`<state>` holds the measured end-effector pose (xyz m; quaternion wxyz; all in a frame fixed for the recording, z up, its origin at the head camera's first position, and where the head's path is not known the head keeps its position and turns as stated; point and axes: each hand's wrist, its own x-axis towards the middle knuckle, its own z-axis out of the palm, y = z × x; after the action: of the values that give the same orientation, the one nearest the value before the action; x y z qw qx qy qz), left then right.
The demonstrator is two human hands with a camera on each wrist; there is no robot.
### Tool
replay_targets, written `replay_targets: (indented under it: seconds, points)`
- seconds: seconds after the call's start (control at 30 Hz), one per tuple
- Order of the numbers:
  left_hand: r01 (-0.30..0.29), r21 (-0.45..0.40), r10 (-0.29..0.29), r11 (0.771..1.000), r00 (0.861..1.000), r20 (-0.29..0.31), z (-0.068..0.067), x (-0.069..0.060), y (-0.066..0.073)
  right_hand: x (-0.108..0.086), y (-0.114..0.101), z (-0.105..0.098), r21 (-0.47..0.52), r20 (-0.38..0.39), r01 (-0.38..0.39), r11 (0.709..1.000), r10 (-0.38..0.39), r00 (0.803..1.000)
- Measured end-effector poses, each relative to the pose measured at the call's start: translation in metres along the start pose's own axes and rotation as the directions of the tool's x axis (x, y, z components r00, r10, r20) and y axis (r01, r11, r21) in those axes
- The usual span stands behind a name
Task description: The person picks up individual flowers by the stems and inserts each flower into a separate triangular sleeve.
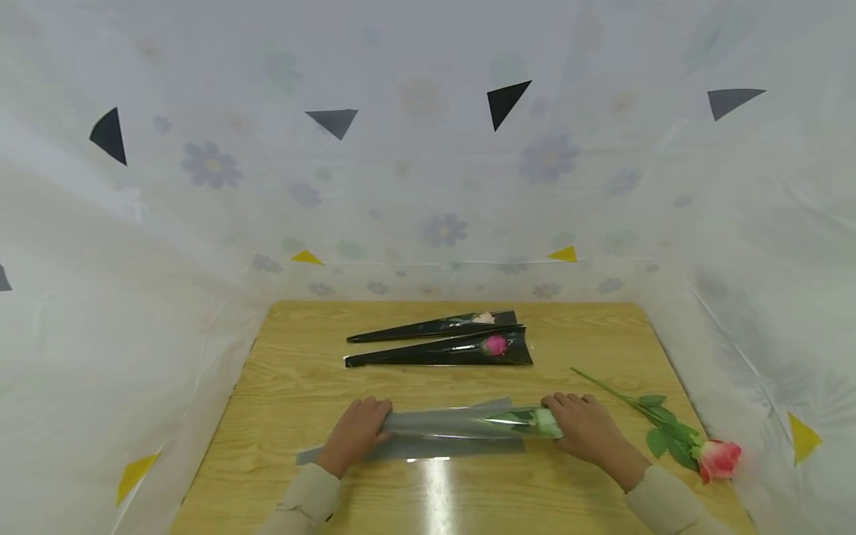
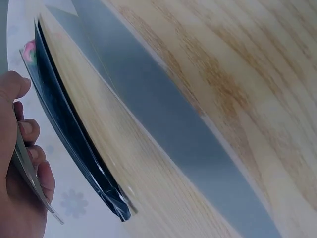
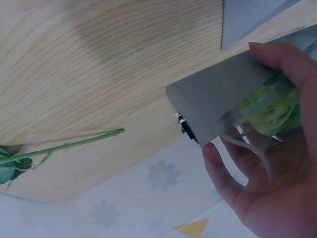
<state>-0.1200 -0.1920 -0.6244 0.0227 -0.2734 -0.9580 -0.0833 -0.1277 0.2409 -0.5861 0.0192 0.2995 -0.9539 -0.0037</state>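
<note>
A grey, partly clear flower sleeve holds a pale green-white rose, its bloom towards the right. My left hand grips the sleeve's left end; in the left wrist view its fingers curl round the film. At the bloom end, my right hand holds the sleeve's mouth, with the thumb on one side and the fingers on the other in the right wrist view. Beneath lies another flat grey sleeve on the table. The rose's lower stem is hidden by the grey film.
Two black sleeves lie at the back, one with a pale rose, the other with a bright pink rose. A loose pink rose lies at the right edge of the wooden table. White patterned sheeting surrounds the table.
</note>
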Motion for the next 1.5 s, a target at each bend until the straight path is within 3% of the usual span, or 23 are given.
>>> replay_targets:
  seconds: [0.13, 0.27, 0.6, 0.83, 0.93, 1.07, 1.27, 1.5]
  points:
    - [0.009, 0.021, -0.009, 1.000, 1.000, -0.004, -0.001, -0.001, -0.002, -0.001, 0.000, -0.002, 0.000, -0.008, 0.004, 1.000, -0.004, 1.000]
    - [-0.015, 0.043, 0.016, 0.999, 0.999, -0.029, -0.002, 0.004, 0.006, 0.004, -0.006, -0.002, 0.014, -0.001, 0.005, 1.000, -0.005, 1.000]
    - [-0.098, 0.037, 0.100, 0.995, 0.993, -0.066, 0.002, 0.040, 0.061, 0.036, -0.056, -0.004, 0.059, -0.008, 0.082, 0.995, -0.082, 0.997]
    - [-0.165, 0.153, 0.178, 0.974, 0.981, -0.074, 0.003, 0.063, 0.097, 0.053, -0.094, -0.007, 0.027, -0.072, 0.145, 0.989, -0.143, 0.987]
    - [-0.164, 0.142, 0.177, 0.976, 0.981, -0.085, 0.005, 0.068, 0.105, 0.056, -0.102, -0.008, 0.016, -0.101, 0.140, 0.990, -0.137, 0.985]
    - [-0.152, 0.068, 0.160, 0.986, 0.980, -0.123, 0.011, 0.067, 0.099, 0.054, -0.098, -0.007, 0.055, -0.063, 0.098, 0.994, -0.095, 0.994]
    - [-0.099, -0.083, 0.091, 0.992, 0.991, -0.102, 0.014, 0.048, 0.070, 0.038, -0.059, -0.007, 0.137, 0.039, -0.026, 0.990, 0.021, 0.999]
    - [-0.040, -0.116, 0.026, 0.992, 0.993, -0.115, 0.011, 0.029, 0.039, 0.022, -0.013, -0.021, 0.124, -0.022, -0.067, 0.990, 0.070, 0.997]
